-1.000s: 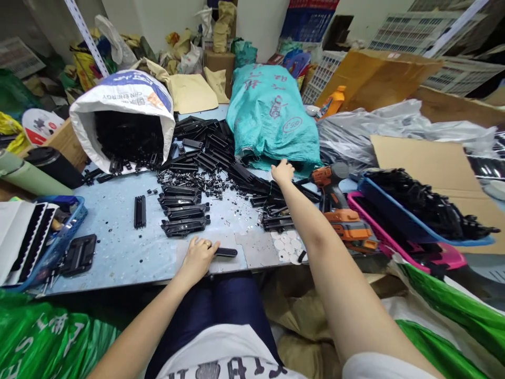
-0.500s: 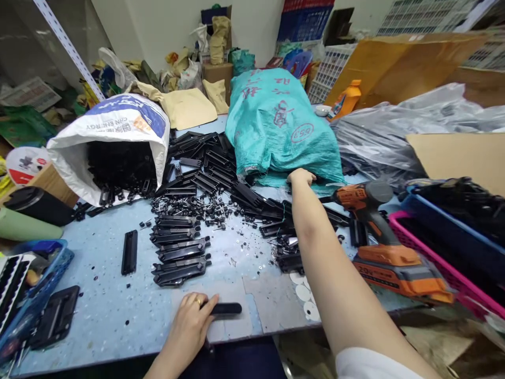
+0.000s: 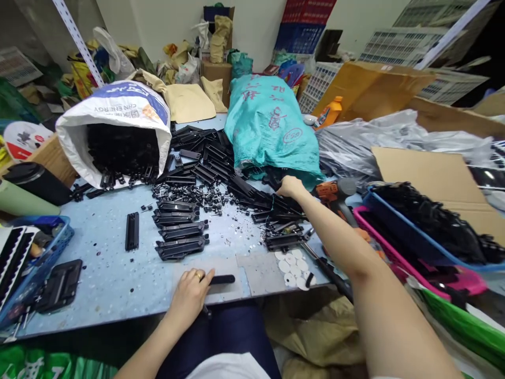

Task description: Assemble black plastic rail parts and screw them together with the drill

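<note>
My left hand (image 3: 192, 290) rests at the table's front edge, its fingers closed round a black strip (image 3: 222, 279) that sticks out to the right. My right hand (image 3: 290, 187) reaches to the mouth of the teal sack (image 3: 272, 126), fingers bent at dark parts; what they grip, if anything, is hidden. Black plastic parts (image 3: 215, 163) lie heaped left of that hand. Nearer me is a column of assembled black pieces (image 3: 182, 246), with a single black piece (image 3: 132, 231) to its left. Small screws and caps (image 3: 207, 199) are scattered behind the column.
A white sack (image 3: 114, 108) of black parts lies open at the left. Under my right arm are an orange power drill (image 3: 327, 190) and a black-handled tool (image 3: 331, 273). A blue basket (image 3: 430, 231) and a pink basket (image 3: 389, 255) stand right. White discs (image 3: 292, 267) lie near the front edge.
My right hand has drawn back slightly from under the teal sack's flap, and dark parts now show at its mouth. The view has shifted, showing more on the right. My left hand keeps the strip.
</note>
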### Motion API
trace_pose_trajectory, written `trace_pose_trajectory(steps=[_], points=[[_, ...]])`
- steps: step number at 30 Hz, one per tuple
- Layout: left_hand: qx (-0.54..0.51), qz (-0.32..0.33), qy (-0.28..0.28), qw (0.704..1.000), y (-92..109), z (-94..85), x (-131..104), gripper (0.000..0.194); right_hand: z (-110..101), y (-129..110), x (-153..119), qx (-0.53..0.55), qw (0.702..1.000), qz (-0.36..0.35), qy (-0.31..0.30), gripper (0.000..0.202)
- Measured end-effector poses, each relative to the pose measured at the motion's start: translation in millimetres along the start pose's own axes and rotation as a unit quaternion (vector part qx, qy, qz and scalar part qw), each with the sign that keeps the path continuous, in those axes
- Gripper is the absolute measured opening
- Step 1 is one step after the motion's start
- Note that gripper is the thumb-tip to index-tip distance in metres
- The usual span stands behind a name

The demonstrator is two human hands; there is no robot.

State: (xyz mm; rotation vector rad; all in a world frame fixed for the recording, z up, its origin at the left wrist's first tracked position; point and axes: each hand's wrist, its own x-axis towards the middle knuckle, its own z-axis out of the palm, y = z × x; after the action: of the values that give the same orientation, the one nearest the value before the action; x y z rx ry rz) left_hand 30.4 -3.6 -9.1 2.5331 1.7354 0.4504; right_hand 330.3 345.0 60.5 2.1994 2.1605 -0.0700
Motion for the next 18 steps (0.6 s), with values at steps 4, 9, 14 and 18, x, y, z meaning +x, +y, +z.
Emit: trace_pose_trajectory(steps=[4,9,14,18], points=[[0.023,-0.016,-0.013,1.0,5,-5.4,-4,0.033,-3,7,-77,-0.031,0.998,-0.042,0.025,0.026],[0.021,-0.047,-0.06,0.997,4,-4.6,-4,0.031,-9,28,-128,-0.024,0.994,-0.062,0.09,0.033],[-0.045,-0.066,-0.036,0.996,15,-8.8,-1,0.036,-3,22,-117,0.027,0.991,-0.09,0.094,0.041],[-0.26,-0.023,0.018,0.965,73,-53.8,12,0.027,1,-9,-94,0.036,0.99,-0.119,0.073,0.034]])
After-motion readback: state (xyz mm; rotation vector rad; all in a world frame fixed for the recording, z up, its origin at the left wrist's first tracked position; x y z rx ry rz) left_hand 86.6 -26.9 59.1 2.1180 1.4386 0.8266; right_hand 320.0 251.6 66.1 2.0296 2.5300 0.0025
